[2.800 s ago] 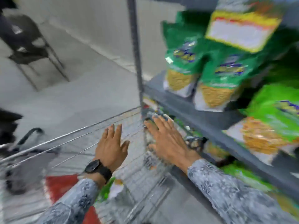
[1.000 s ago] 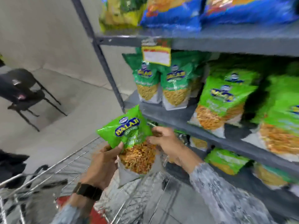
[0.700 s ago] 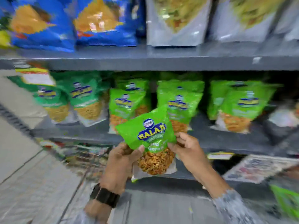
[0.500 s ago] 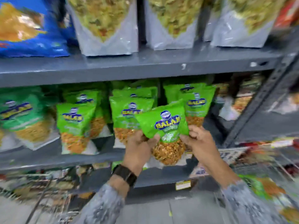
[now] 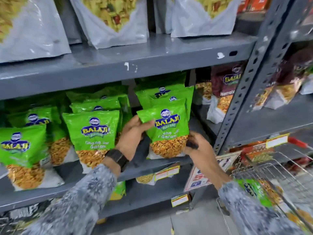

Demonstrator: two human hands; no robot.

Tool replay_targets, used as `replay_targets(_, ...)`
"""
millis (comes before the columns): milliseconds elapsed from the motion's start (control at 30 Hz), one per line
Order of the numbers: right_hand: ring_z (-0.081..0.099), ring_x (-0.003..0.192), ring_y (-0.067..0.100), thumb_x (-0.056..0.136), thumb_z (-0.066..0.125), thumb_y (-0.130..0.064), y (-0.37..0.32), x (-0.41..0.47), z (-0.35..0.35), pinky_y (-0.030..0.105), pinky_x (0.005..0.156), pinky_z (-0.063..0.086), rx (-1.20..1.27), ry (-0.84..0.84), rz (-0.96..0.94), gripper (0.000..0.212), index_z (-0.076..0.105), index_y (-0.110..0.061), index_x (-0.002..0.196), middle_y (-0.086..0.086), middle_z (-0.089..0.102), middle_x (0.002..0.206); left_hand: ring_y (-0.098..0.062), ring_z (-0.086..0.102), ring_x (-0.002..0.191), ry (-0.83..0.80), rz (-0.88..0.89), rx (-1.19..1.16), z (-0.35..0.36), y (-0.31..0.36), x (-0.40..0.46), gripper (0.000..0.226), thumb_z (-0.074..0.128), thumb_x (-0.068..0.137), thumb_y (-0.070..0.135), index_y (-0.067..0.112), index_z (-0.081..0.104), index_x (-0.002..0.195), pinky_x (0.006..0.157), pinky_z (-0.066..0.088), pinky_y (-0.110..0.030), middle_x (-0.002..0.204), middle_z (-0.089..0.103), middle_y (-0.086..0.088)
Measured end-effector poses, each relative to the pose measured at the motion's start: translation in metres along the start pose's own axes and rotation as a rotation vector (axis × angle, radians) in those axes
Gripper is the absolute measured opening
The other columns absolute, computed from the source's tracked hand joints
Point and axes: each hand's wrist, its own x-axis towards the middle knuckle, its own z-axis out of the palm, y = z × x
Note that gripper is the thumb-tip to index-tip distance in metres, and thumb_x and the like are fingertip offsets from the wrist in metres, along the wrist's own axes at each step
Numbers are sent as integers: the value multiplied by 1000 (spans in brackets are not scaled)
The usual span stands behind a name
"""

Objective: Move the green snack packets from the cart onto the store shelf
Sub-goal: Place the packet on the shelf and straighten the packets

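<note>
Grey metal shelving (image 5: pixel 152 53) fills the view, its paint chipped white in spots on the board above the left hand (image 5: pixel 133 133). Past the right hand (image 5: pixel 199 150), a perforated upright (image 5: pixel 245 92) slants up to the top corner, dividing this bay from the next. The upper board carries large silver pouches (image 5: pixel 116 21). Maroon packs (image 5: pixel 225 89) stand beyond the upright. Yellow price tags (image 5: pixel 166 173) cling to the lower shelf edges under the hands. Below, a strip of grey floor (image 5: pixel 186 223) shows. Light is even and flat.
</note>
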Motion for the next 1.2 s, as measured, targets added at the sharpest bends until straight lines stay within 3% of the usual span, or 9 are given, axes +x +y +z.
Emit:
replay_targets(33, 71, 102, 8, 75, 84, -18, 5, -3, 2, 32, 96, 55, -59, -43, 27, 53, 64, -29, 123, -11, 76, 109, -20, 62, 126, 36, 8, 13, 2, 4, 4, 88, 90, 61, 45, 9, 57, 134, 110, 47, -41, 134, 67, -1)
replay_targets(133, 73, 92, 13, 65, 86, -46, 10, -5, 8, 36, 85, 58, -300, -71, 53, 53, 66, -29, 112, -11, 78, 100, -30, 68, 118, 95, 111, 71, 17, 19, 10, 45, 81, 78, 28, 9, 69, 117, 107, 49, -51, 119, 75, -6)
replay_targets(200, 73, 84, 16, 65, 78, -58, 15, -1, 8, 40, 78, 59, -338, -36, 42, 51, 65, -30, 105, -10, 78, 90, -31, 67, 120, 148, 151, 75, 28, 27, 17, 69, 85, 67, 34, 3, 65, 126, 107, 50, -51, 126, 71, -12)
replay_targets(433, 73, 93, 24, 81, 74, -37, 30, 9, -5, 43, 77, 59, -395, 12, 55, 22, 60, -38, 97, -3, 78, 94, -26, 69, 117, 191, 149, 59, 37, 24, 23, 91, 88, 54, 52, 4, 64, 128, 104, 52, -48, 125, 72, -10)
replay_targets(567, 67, 110, 12, 82, 65, 7, -2, 5, -15, 36, 98, 55, -29, 80, 37, 60, 61, -29, 130, -4, 72, 119, -13, 71, 106, 90, 127, 93, 25, -3, -10, 58, 81, 79, 18, 16, 58, 132, 94, 56, -31, 117, 75, -1)
replay_targets(667, 61, 102, 0, 93, 67, -7, -56, 13, -25, 26, 85, 50, 394, 152, 21, 51, 55, -25, 139, -10, 66, 119, 0, 68, 105, -61, 41, 312, 15, -44, -34, 73, 87, 72, 15, 31, 49, 132, 89, 54, -21, 118, 70, 9)
replay_targets(867, 64, 88, 14, 91, 73, -14, -102, 60, -35, 25, 84, 48, 375, 227, 28, 13, 71, -19, 79, 0, 74, 88, -15, 73, 86, 49, 99, 855, 21, -76, -41, 48, 82, 67, 42, 27, 68, 110, 79, 59, -35, 94, 78, 8)
replay_targets(1000, 63, 82, 7, 92, 71, -18, -97, 63, -35, 15, 74, 47, 351, 247, 19, 13, 70, -10, 102, -4, 70, 88, -19, 74, 86, 42, 134, 898, 24, -84, -39, 53, 69, 64, 57, 28, 67, 108, 75, 59, -38, 92, 79, 6)
replay_targets(1200, 66, 102, 14, 90, 70, -40, -89, 34, -22, 41, 93, 56, 207, 378, -62, 43, 62, -20, 128, -3, 70, 110, -16, 74, 100, 6, 186, 807, 12, -81, -56, 60, 75, 67, 47, 37, 57, 123, 86, 59, -36, 105, 79, 6)
